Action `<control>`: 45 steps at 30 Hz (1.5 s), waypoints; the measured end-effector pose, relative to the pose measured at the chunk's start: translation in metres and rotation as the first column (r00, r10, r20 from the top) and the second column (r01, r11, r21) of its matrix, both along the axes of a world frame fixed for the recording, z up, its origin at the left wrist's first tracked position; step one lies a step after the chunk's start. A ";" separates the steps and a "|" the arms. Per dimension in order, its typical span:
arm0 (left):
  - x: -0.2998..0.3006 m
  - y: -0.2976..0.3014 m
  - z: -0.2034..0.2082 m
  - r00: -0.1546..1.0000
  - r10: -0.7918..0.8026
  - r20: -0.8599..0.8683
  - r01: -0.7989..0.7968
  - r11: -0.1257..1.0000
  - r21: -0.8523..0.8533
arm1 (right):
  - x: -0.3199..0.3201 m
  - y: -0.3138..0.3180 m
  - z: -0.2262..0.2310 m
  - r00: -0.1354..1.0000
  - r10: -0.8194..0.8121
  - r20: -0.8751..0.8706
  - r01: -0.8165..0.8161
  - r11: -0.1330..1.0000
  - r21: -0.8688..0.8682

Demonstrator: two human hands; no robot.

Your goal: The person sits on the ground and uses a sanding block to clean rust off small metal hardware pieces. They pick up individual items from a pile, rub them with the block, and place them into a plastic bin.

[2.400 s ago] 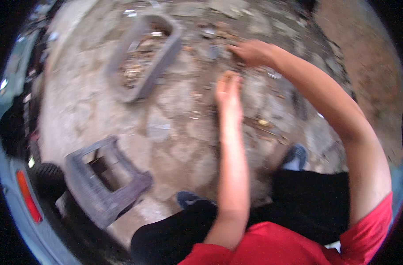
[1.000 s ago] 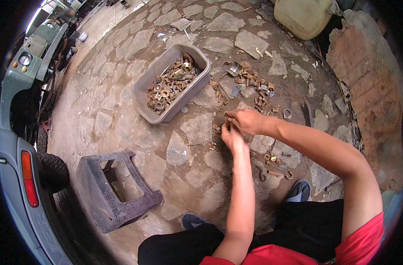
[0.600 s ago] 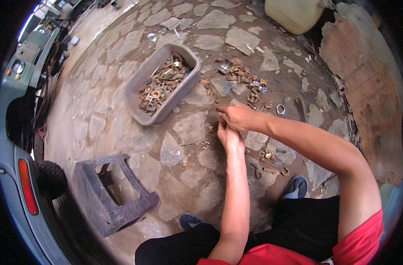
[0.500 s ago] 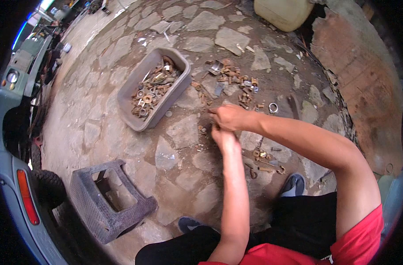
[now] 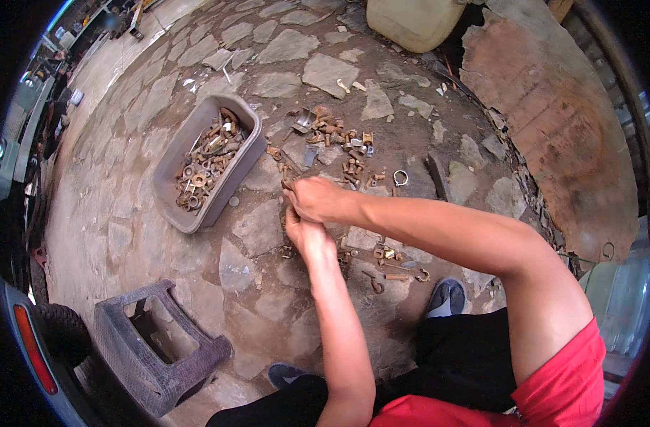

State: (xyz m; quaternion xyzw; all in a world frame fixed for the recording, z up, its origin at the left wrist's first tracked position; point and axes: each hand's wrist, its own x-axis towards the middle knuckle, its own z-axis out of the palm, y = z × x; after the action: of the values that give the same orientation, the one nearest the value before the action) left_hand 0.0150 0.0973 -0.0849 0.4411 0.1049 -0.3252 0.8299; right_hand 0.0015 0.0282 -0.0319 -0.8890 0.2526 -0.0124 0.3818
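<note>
Hands [image 5: 318, 200] together, rusty bolts [image 5: 352, 169] just beyond

And the hands have met — the right hand [image 5: 319, 198], earlier stretched over the pile of rusty hardware [image 5: 343, 139] right of the grey tub [image 5: 219, 191], is now drawn back off the tub's near end, touching the left hand [image 5: 309, 233]. The view's swung too — tub sliding leftward, more clear plastic [image 5: 626, 306] showing far to its right.
</note>
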 end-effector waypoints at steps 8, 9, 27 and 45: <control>0.001 0.004 -0.006 0.999 -0.012 0.045 0.013 1.000 -0.025 | -0.003 0.001 0.002 0.996 0.085 0.020 -0.084 0.995 -0.051; -0.001 -0.001 -0.015 1.000 0.001 0.026 -0.002 1.000 0.013 | 0.002 0.000 0.001 0.999 0.041 -0.021 -0.042 0.997 -0.060; 0.029 0.015 0.057 0.980 0.041 0.193 0.035 0.927 -0.374 | -0.022 -0.108 0.008 0.988 -0.101 -0.117 0.068 0.964 -0.258; -0.029 0.015 0.155 0.837 -0.046 0.545 0.485 0.523 -0.701 | -0.076 -0.126 0.014 0.787 0.156 -0.597 -0.316 0.933 -0.171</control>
State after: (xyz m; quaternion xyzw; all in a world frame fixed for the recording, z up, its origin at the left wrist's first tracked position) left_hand -0.0138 0.1125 0.0704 0.0807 -0.3288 -0.3480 0.8742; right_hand -0.0745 -0.0980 -0.0175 -0.9180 0.2377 0.2711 0.1652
